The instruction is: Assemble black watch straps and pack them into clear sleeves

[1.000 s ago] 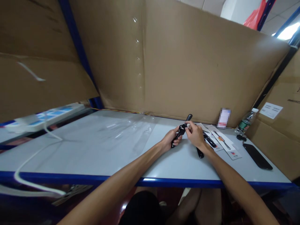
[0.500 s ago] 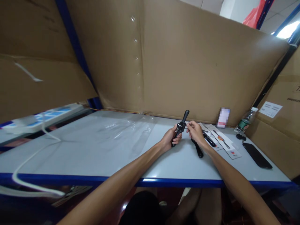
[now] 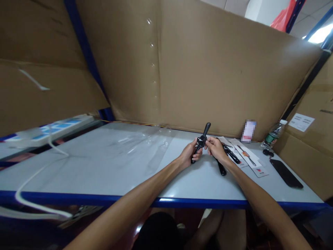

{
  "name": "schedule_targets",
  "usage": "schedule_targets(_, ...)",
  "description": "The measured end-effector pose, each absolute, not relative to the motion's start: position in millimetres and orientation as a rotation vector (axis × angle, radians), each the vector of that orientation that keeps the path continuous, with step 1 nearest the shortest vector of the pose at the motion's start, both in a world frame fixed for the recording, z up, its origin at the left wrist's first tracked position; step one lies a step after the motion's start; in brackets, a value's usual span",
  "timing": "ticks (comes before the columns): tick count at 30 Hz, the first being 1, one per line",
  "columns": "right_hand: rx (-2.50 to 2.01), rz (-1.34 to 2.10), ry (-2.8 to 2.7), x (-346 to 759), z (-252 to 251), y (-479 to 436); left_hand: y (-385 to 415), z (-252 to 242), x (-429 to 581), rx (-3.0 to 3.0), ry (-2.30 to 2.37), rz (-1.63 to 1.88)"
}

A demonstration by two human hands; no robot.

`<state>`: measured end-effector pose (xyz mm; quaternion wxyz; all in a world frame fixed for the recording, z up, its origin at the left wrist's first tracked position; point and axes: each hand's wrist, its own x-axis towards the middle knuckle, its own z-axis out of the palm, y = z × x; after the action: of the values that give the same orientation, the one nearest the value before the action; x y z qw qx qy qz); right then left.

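Cable (image 3: 43, 208) drapes over the counter (image 3: 182, 184) toward nine o'clock from the black tool (image 3: 201, 141), clear plastic (image 3: 153, 152) lying nearer. The left hand (image 3: 187, 153) has its grip wrapped around the tool's seven o'clock handle. The right hand (image 3: 216, 148) has a narrow grip at the tool's three o'clock side; whether it pinches anything, I cannot tell. Toward five lies another tool (image 3: 222, 169), toward four some cards (image 3: 256, 161), toward three a bottle (image 3: 273, 136), and toward four a phone (image 3: 286, 173).
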<state>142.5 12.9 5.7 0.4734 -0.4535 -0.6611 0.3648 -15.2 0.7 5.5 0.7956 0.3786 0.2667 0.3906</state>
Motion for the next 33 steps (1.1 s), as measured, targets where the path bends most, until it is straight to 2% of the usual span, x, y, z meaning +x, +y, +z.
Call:
schedule_targets(27,-1.195,0.825,-1.630,141.1,8.1,10.6,2.7,4.2,-17.6,0.801,0.492,0.846)
schedule_targets(29,-1.240,0.673,-1.623,142.7,11.2,8.5,1.4,6.0,-17.7,0.795,0.511,0.852)
schedule_targets(33,-1.247,0.120,-1.756,145.5,18.7,-0.3,1.0,7.0,-17.5,0.780,0.556,0.834)
